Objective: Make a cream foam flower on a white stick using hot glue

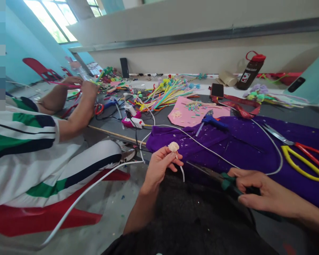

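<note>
Between the thumb and fingers of my left hand [159, 163] is a small cream fuzzy flower [173, 146], its pale stem dangling below. My right hand [260, 187] is closed around the dark green handles of a pair of scissors [210, 173], whose narrow blades point left towards the flower without touching it. A purple cloth [244, 141] covers the table edge beyond both hands. On it rest a blue glue gun [215, 123] with a glue stick in it and larger scissors with red and yellow handles [303, 166].
Pink sheet [180, 109] with small cut pieces, a bundle of coloured pipe cleaners [164, 94], a power strip [133, 122], phone [217, 90] and dark bottle [251, 72] are on the table. A white cable [202, 143] crosses the cloth. A co-worker [42, 148] sits at left.
</note>
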Available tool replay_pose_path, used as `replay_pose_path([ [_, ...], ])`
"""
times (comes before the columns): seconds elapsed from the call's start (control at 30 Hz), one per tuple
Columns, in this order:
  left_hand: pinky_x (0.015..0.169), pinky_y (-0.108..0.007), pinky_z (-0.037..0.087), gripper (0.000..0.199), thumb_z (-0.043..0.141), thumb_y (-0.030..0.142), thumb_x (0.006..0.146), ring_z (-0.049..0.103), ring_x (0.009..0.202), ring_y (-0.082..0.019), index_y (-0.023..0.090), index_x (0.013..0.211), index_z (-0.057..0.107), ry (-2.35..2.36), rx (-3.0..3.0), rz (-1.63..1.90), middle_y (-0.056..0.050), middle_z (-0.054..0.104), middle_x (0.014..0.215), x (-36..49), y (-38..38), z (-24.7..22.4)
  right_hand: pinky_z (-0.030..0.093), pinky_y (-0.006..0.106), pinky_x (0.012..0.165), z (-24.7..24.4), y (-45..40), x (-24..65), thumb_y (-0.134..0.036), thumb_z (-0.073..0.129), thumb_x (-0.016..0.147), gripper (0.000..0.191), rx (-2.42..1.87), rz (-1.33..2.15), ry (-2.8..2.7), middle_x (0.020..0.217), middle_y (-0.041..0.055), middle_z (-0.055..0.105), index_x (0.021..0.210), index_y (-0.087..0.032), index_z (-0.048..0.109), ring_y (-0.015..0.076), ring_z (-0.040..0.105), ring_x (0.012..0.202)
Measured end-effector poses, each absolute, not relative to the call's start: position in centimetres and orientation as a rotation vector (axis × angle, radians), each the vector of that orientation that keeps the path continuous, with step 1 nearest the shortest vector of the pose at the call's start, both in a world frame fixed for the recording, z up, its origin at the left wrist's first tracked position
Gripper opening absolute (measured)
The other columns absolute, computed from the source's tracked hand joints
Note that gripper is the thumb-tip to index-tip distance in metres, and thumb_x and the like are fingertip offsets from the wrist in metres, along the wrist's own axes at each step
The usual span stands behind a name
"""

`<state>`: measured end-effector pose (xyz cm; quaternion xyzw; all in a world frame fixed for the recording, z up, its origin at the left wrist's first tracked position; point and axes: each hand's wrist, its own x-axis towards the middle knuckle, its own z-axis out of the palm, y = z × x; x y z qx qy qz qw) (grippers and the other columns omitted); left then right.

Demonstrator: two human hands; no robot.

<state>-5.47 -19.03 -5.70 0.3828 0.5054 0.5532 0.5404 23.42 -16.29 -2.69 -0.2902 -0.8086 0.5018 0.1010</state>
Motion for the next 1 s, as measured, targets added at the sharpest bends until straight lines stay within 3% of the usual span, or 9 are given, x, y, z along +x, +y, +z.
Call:
replay_pose_path([
  [0.3,0.033,-0.015,0.039,0.028,0.062,0.036,0.071,0.055,0.042,-0.008,0.012,0.085,0.057,1.189,0.858,1.389,-0.002,0.063,0.066,-6.4,-18.5,-4.8,0.037,0.027,0.062,-2.2,-16.1,22.3,-0.029,0.057,0.076,0.029,-0.834,1.421,-2.394,0.073,0.0009,0.045,0.056,-0.017,0.040,0.0146,0.045,0.069],
  [0.63,0.035,-0.016,0.035,0.021,0.063,0.034,0.070,0.047,0.035,-0.005,0.014,0.074,0.057,1.280,0.977,1.397,0.000,0.063,0.058,-6.0,-18.5,-4.4,0.037,0.026,0.065,-1.2,-16.0,21.1,-0.026,0.058,0.075,0.026,-0.826,1.298,-2.402,0.082,0.0014,0.048,0.056,-0.017,0.043,0.0141,0.046,0.071],
  [1.0,0.036,-0.017,0.031,0.018,0.065,0.030,0.069,0.043,0.035,-0.005,0.015,0.074,0.056,1.414,1.065,1.363,0.000,0.064,0.058,-5.5,-18.7,-4.4,0.038,0.028,0.068,-1.5,-15.7,20.9,-0.026,0.060,0.074,0.024,-0.863,1.247,-2.404,0.090,0.0032,0.052,0.056,-0.016,0.048,0.0156,0.050,0.075],
])
